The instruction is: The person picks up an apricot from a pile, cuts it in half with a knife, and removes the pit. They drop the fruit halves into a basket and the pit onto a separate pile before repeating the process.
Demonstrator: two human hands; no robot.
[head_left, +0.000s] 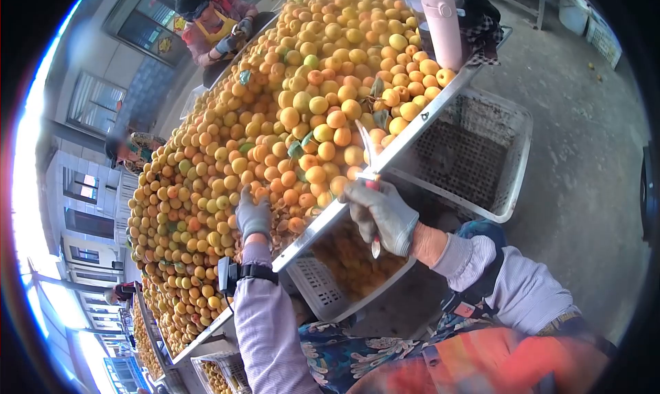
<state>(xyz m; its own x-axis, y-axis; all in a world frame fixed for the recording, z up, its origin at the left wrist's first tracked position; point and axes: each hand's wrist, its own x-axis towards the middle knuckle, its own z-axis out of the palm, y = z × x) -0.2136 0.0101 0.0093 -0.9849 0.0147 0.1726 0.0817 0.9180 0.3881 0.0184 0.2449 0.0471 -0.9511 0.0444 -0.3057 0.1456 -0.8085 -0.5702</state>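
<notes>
My gloved left hand [253, 216] reaches over the metal edge into the heap of apricots [227, 139]. Its fingers are apart and touch the fruit, with no apricot clearly gripped. In my gloved right hand [385, 214] is a curved-blade knife [369, 148] with a red handle. The blade points up and away over the apricots, and a metal tip shows below the fist. Several green leaves [295, 148] lie among the fruit near the blade.
The table's metal rim [316, 230] runs diagonally before me. Below it are a crate with apricots [320, 284] and a white crate [509, 146]. A pink bottle [441, 29] stands at the far right corner. Another person [216, 29] works across the table.
</notes>
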